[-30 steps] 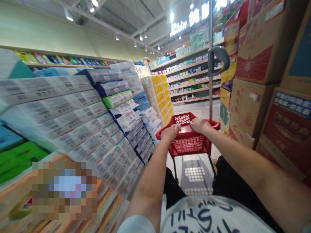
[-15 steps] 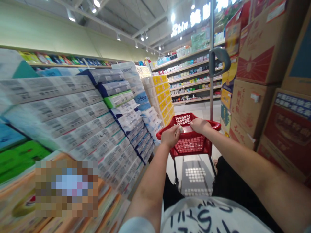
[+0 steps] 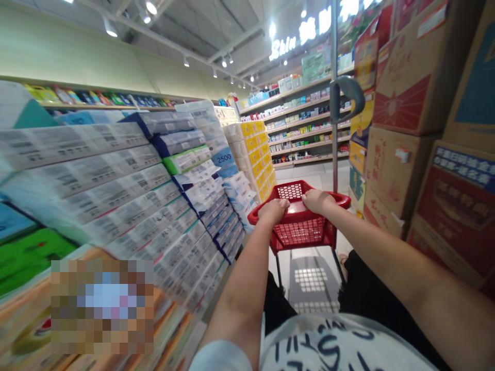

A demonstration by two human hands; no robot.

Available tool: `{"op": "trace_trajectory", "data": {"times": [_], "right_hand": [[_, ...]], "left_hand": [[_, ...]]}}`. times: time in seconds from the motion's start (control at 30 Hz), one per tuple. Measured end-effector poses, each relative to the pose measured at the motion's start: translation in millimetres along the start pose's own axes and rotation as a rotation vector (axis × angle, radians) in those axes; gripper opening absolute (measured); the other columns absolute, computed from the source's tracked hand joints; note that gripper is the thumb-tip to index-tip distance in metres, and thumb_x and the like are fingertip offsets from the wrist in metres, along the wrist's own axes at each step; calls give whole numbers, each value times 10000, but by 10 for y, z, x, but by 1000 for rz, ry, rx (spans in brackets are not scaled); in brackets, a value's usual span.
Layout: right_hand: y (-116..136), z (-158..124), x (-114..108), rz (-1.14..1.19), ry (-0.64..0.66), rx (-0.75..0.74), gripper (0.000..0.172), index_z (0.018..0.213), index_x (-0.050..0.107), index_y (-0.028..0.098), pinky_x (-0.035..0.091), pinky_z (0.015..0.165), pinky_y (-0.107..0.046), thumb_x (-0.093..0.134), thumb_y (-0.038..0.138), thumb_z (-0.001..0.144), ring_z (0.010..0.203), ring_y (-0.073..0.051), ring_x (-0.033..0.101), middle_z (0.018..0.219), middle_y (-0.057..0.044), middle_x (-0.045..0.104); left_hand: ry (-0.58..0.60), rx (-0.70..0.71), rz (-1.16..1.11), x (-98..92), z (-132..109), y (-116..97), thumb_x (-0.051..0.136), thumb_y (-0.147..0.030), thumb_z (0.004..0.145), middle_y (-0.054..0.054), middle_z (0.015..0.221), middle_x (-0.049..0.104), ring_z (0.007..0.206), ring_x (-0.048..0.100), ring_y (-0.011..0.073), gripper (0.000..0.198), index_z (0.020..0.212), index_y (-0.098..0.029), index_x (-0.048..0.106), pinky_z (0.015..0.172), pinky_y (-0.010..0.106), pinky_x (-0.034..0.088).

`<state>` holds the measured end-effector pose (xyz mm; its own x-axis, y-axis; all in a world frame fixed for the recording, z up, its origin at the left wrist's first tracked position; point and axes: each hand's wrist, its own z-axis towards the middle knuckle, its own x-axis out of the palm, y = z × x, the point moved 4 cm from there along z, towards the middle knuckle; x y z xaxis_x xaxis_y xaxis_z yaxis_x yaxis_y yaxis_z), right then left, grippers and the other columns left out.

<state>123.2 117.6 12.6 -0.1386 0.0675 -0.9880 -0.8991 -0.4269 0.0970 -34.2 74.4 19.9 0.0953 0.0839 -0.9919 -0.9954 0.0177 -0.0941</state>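
Observation:
A red shopping cart (image 3: 297, 234) with a mesh basket stands right in front of me, its handle bar towards my body. My left hand (image 3: 274, 210) is closed round the left part of the handle. Close by on the right, my right hand (image 3: 317, 200) is wrapped over the same handle. The basket's mesh shows between and below the hands, and I can make out no goods through it.
Wrapped paper packs (image 3: 143, 170) are stacked along the left, with yellow-and-white packs (image 3: 257, 154) beyond. Cardboard boxes (image 3: 402, 98) rise on the right, near a metal pole with a grey handle (image 3: 356, 99). Stocked shelves (image 3: 309, 118) stand ahead.
My left hand has settled flatter over the handle, and the small pale thing seen at its fingertips before no longer shows. The stacks have shifted slightly in view.

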Motion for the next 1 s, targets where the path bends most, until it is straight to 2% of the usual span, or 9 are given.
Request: {"op": "trace_trajectory", "data": {"times": [0.1, 0.17, 0.23, 0.4, 0.57, 0.67, 0.87, 1.0], "right_hand": [[-4, -15, -7, 17, 27, 35, 373, 1080, 620, 103, 458, 802, -375, 342, 286, 912, 985, -277, 596, 1126, -193, 608], [-5, -24, -14, 44, 35, 74, 391, 1100, 615, 103, 461, 796, -367, 330, 297, 917, 978, -271, 599, 1134, -194, 605], [12, -33, -23, 58, 28, 77, 406, 1109, 613, 93, 457, 807, -359, 320, 299, 919, 994, -269, 593, 1135, -201, 602], [50, -47, -30, 89, 10, 85, 399, 1109, 615, 100, 444, 837, -350, 342, 314, 910, 1035, -276, 574, 1135, -204, 602], [65, -44, -33, 140, 26, 124, 426, 1089, 609, 83, 464, 782, -369, 292, 313, 919, 958, -275, 604, 1103, -197, 619], [83, -46, -36, 128, 32, 113, 406, 1088, 612, 85, 467, 775, -362, 314, 301, 916, 940, -267, 609, 1097, -198, 621], [106, -35, -37, 89, 20, 74, 385, 1084, 627, 97, 468, 799, -383, 328, 253, 898, 988, -279, 591, 1137, -196, 605], [98, -33, -26, 112, 12, 91, 396, 1085, 627, 97, 467, 803, -393, 318, 263, 900, 993, -282, 591, 1140, -197, 602]], "left_hand": [[-3, -83, -104, 27, 65, 73, 271, -515, 908, 75, 1147, 630, 1005, 586, 239, 490, 1105, -224, 612, 834, 326, 428], [-8, -90, -146, 48, 66, 113, 267, -526, 904, 65, 1181, 616, 1032, 572, 249, 505, 1114, -223, 613, 854, 332, 422], [-17, -41, -181, 54, 51, 139, 265, -542, 902, 34, 1240, 583, 1079, 548, 245, 506, 1141, -251, 603, 903, 331, 402], [33, 188, -222, 52, 17, 163, 289, -491, 926, -7, 1350, 490, 1212, 451, 183, 458, 1262, -278, 517, 1026, 277, 308], [31, 252, 29, 63, 51, 163, 226, -296, 969, 65, 1350, 473, 1187, 469, 191, 419, 1314, -218, 448, 1012, 316, 328], [42, 237, 102, 79, 55, 156, 228, -254, 965, 84, 1317, 500, 1162, 492, 203, 406, 1303, -210, 448, 989, 332, 349], [-90, 56, -99, 55, -58, 229, 170, -480, 950, 69, 1267, 543, 1101, 544, 230, 492, 1330, -281, 411, 914, 352, 409], [-72, 74, -58, 67, -42, 215, 151, -477, 948, 75, 1274, 535, 1098, 542, 229, 505, 1301, -263, 441, 921, 357, 402]]}}
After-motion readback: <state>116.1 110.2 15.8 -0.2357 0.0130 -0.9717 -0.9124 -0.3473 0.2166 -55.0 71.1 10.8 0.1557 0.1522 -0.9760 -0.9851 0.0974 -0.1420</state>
